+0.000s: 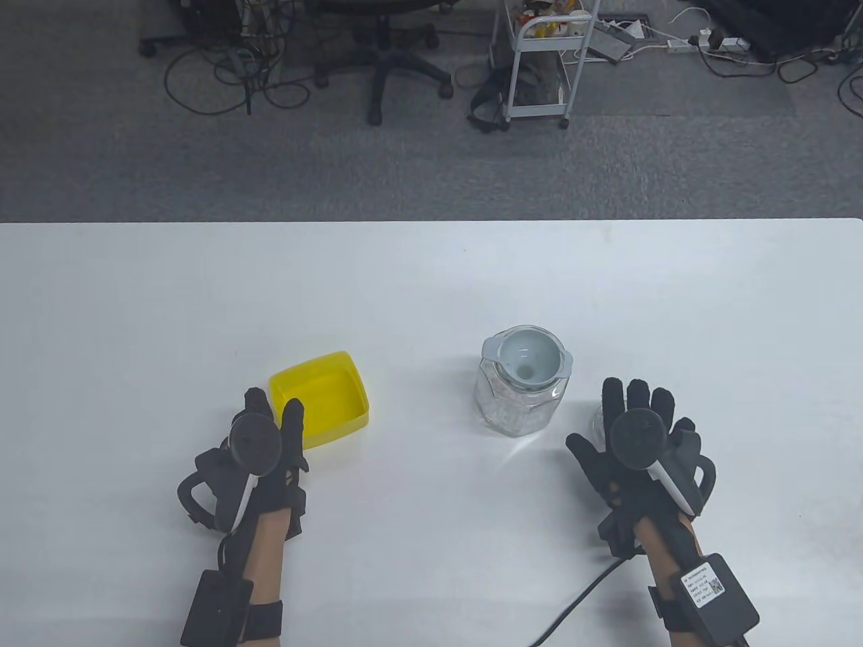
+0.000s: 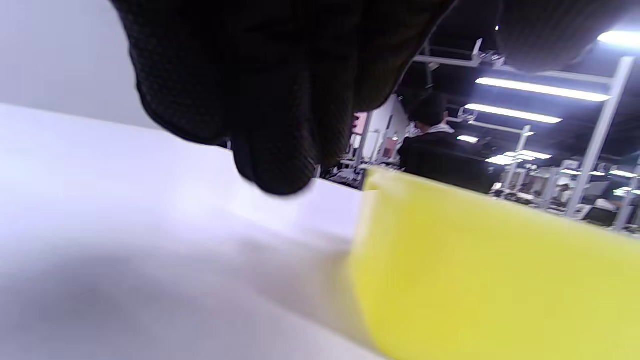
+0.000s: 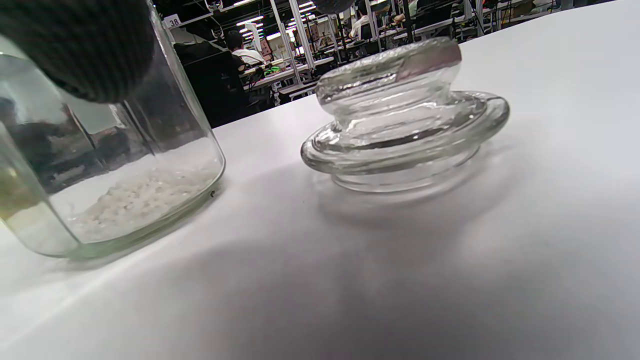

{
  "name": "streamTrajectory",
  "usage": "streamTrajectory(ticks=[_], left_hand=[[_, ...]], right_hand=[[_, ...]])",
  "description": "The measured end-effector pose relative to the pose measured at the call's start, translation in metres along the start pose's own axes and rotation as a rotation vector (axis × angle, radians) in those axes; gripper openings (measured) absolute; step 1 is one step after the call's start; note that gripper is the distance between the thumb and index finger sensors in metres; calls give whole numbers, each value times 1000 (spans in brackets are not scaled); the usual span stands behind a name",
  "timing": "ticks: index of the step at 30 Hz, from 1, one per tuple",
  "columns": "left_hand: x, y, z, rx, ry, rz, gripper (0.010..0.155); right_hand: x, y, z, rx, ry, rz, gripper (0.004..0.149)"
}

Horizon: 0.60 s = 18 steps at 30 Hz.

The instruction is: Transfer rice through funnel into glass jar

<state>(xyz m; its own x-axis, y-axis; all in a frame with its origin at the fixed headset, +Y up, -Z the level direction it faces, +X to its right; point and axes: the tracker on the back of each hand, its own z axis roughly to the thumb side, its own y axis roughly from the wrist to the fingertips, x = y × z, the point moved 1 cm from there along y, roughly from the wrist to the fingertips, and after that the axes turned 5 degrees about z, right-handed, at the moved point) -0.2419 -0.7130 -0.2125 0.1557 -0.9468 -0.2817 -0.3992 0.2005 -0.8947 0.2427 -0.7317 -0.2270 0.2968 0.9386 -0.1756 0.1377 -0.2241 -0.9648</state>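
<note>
A glass jar stands right of the table's middle with a white funnel seated in its mouth. In the right wrist view the jar holds a thin layer of rice at its bottom. A yellow plastic box sits to the jar's left; no rice shows in it. My left hand hovers at the box's near left corner with its fingers stretched out, holding nothing. My right hand is spread open to the right of the jar, above the glass lid, holding nothing.
The glass lid lies on the white table just right of the jar, mostly hidden under my right fingers. A black cable runs from my right wrist to the front edge. Beyond the far edge are chairs and a cart on the floor.
</note>
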Motion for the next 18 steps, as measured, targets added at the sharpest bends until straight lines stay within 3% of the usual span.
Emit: streamTrajectory(ticks=[6,8,13,18], left_hand=[[-2,-32,57,383,39,184,80],[3,-42,74,485,50,141,80],[27,-53,92,602,58,-36,83],[37,-55,95,622,101,-74,84]], right_hand=[[-1,1,0,14,10,-15,92],[-1,1,0,25,19,-32,92],[3,0,0,27,40,-52,92],[16,-4,-5,34,122,-121,91]])
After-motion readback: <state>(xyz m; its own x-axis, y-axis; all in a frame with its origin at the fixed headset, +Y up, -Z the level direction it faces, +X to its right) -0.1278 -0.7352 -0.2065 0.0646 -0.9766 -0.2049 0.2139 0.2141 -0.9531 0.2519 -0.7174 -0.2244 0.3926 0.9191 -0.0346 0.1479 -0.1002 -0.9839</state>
